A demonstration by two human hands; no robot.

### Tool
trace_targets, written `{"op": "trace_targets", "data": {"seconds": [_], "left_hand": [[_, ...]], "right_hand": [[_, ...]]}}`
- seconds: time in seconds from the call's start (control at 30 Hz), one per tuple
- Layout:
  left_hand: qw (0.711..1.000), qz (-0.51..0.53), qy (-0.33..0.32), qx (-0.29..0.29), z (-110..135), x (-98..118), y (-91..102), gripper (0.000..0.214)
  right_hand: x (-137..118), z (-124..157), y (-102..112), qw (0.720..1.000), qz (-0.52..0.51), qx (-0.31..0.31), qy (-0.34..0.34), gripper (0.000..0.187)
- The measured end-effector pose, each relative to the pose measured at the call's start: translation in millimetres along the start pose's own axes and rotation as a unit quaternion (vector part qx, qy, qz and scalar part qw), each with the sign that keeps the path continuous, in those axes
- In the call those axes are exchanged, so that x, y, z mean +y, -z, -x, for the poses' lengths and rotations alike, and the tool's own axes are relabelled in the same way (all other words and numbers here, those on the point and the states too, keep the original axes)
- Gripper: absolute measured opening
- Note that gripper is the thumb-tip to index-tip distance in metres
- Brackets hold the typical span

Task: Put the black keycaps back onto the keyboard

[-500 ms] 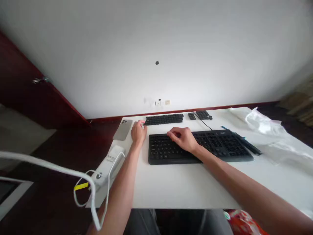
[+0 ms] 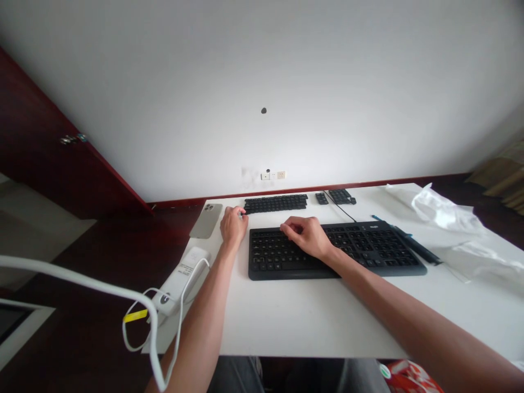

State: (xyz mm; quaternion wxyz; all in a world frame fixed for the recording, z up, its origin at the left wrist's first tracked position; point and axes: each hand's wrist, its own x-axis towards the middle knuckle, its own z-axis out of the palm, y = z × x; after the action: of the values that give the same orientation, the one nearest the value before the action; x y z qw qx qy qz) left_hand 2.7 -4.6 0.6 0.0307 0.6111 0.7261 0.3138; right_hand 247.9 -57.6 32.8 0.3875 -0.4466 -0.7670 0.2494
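the left hand [image 2: 234, 227] curls, grip unclear, against a long black plastic key strip [image 2: 275, 204], the right hand [image 2: 306, 236] lying open on a wide black keyboard [image 2: 368, 245], 2 small black key blocks [image 2: 340, 196] lying apart.

"Where can my right hand [image 2: 307, 237] pass?"

"Over the keyboard [image 2: 335, 252], or along the desk [image 2: 307, 322] in front of it."

"And my left hand [image 2: 233, 228]?"

"Tight. The phone [image 2: 206, 220] sits just left of it, the key strip [image 2: 275, 203] right beside its fingers [image 2: 241, 214]. Behind it, the charger [image 2: 182, 278] blocks the desk's left edge."

"Far right?"

"The black case [image 2: 415, 245] and plastic bag [image 2: 444, 215] block it."
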Motion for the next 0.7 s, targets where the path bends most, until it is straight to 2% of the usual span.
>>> {"op": "trace_targets", "data": {"seconds": [0.23, 0.47, 0.7], "left_hand": [[1.0, 0.014, -0.023, 0.0, 0.5, -2.0, 0.2, 0.025], [0.999, 0.019, -0.046, -0.018, -0.3, -8.2, -0.3, 0.014], [0.995, 0.092, -0.035, 0.005, 4.2, -13.4, 1.3, 0.009]], "right_hand": [[2.8, -0.3, 3.2, 1.0, 0.007, 0.0, 0.006, 0.033], [2.4, -2.3, 7.2, 0.999, 0.026, 0.012, 0.037, 0.032], [5.1, -1.8, 4.8, 0.998, 0.027, -0.002, 0.053, 0.029]]}}
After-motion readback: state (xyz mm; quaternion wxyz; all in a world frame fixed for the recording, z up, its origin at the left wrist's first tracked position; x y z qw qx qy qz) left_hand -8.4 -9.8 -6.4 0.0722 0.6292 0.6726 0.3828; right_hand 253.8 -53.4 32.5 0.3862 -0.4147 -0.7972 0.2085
